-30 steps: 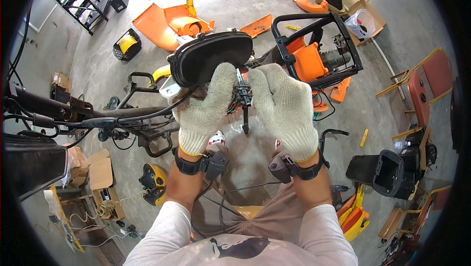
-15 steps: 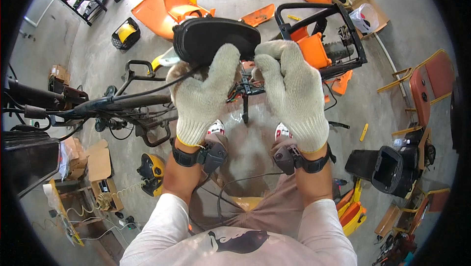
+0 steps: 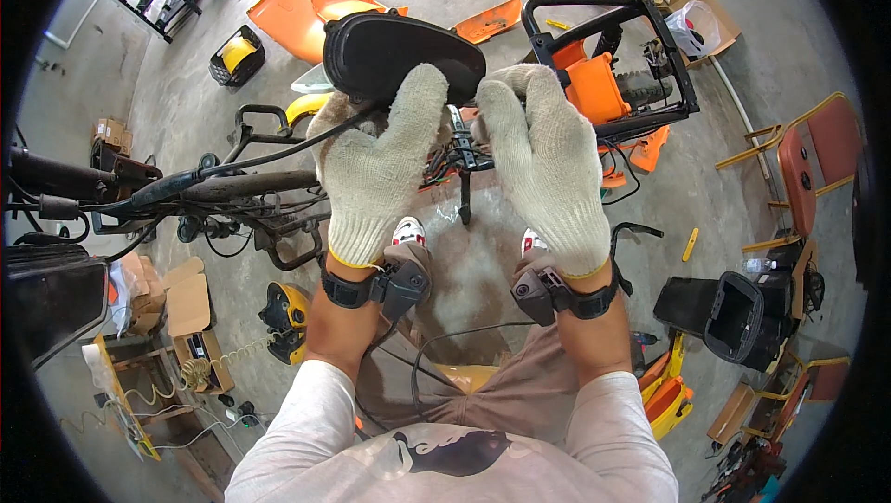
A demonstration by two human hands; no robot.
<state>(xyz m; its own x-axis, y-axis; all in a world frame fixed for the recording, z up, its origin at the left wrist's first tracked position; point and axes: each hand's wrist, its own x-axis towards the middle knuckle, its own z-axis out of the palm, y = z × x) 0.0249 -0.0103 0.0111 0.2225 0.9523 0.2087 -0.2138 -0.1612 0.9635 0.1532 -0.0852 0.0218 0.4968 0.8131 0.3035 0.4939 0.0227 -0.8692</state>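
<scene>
My gloved left hand (image 3: 376, 164) grips a black oval housing (image 3: 399, 56), its thumb pressed on the near edge. The other fingers are hidden beneath. From the left, a black cable (image 3: 329, 139) runs to the left hand and out of sight at the housing. Close to the housing's right end, my gloved right hand (image 3: 548, 155) is closed with its fingers pressed together. Anything between those fingertips is hidden, and I cannot tell whether they touch the housing. Below both hands lies a stripped vehicle frame with exposed wiring (image 3: 459, 146).
A handlebar and stem (image 3: 232, 187) reach in from the left. To the right stands a black tubular frame (image 3: 687, 67) around an orange part (image 3: 594, 90). Orange body panels (image 3: 288, 20) lie on the floor beyond. A black bin (image 3: 733, 317) and red chairs (image 3: 803, 174) are at right.
The housing has risen slightly away from me and tilted, staying in my left hand. My right hand has shifted slightly left and up. The frame at the right has moved a little.
</scene>
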